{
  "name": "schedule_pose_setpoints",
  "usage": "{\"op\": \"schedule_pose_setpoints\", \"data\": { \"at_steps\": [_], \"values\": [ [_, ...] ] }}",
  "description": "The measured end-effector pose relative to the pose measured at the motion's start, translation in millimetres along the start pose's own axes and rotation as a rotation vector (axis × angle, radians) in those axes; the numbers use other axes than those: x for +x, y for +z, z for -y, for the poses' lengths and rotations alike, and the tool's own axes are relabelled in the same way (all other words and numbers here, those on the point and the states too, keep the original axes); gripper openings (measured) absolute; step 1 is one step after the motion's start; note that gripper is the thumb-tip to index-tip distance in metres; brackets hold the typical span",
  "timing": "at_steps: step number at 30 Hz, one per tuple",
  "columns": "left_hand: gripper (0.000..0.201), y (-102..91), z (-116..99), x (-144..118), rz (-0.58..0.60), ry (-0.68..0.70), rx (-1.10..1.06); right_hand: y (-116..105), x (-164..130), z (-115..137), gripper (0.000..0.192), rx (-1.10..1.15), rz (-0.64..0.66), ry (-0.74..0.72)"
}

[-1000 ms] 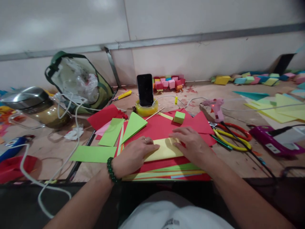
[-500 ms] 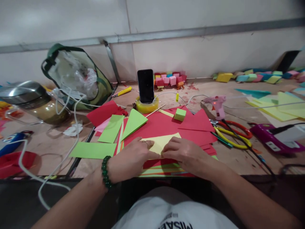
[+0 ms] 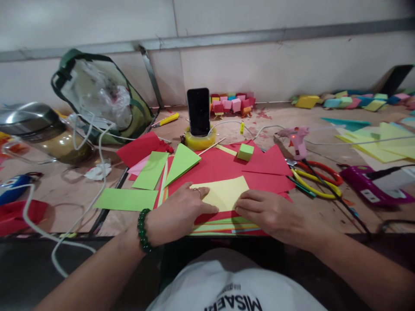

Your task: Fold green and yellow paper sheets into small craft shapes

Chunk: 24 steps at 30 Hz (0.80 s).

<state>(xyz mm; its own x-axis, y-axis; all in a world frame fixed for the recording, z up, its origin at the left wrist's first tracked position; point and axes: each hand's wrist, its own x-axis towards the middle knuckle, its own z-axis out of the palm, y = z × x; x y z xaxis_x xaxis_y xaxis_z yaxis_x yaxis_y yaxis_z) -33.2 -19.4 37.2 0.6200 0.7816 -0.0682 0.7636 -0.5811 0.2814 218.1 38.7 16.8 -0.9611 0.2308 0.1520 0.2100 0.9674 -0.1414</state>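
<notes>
The left hand (image 3: 177,212) lies flat, fingers together and pressed down on the near left part of a pale yellow paper (image 3: 223,193), with the green bead bracelet (image 3: 143,231) at its wrist. The right hand (image 3: 275,216) also rests flat, its fingertips (image 3: 241,204) pinning the paper's near right edge; neither hand grips anything, both simply press. The yellow paper sits between the two hands and slightly beyond them, so each hand reaches it from its own side, the left covering a little more of it. Its long axis runs left to right across the person's front, tilted so that the right end lies a touch farther away, and its far right corner points toward the wall. It lies on a large red sheet (image 3: 220,168), which tops a stack of coloured sheets at the near edge of the worktop (image 3: 324,216). Farther out, a small green paper cube (image 3: 245,152) stands on the red sheet, green paper pieces (image 3: 151,170) lie to the left, and a phone (image 3: 198,111) stands upright in a roll of tape (image 3: 200,140). To the right lie scissors (image 3: 316,179) and a pink glue gun (image 3: 296,140); a row of paper cubes (image 3: 231,103) lines the wall.
</notes>
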Motion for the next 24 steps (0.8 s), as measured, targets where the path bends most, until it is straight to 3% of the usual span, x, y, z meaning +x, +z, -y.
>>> {"op": "schedule_pose_setpoints", "data": {
  "at_steps": [6,11,14,21,24],
  "values": [
    [0.041,2.6,-3.8,-3.8,0.008,-0.035,0.016,-5.0,-20.4,-3.9,0.030,0.049,-0.009,0.025],
    [0.025,10.6,-26.7,2.5,-0.086,-0.078,0.124,-1.9,-19.0,-0.3,0.028,0.007,-0.022,0.055],
    [0.033,18.6,-38.8,4.1,-0.090,-0.091,0.160,0.5,-18.0,0.4,0.027,-0.024,-0.033,0.081],
    [0.040,33.2,-29.9,-32.9,-0.150,-0.260,0.185,0.0,-24.3,-4.1,0.033,0.007,-0.056,0.080],
    [0.046,36.2,-25.1,-45.8,-0.196,-0.269,0.198,-2.3,-19.4,-1.3,0.032,-0.007,-0.044,0.080]
  ]
}}
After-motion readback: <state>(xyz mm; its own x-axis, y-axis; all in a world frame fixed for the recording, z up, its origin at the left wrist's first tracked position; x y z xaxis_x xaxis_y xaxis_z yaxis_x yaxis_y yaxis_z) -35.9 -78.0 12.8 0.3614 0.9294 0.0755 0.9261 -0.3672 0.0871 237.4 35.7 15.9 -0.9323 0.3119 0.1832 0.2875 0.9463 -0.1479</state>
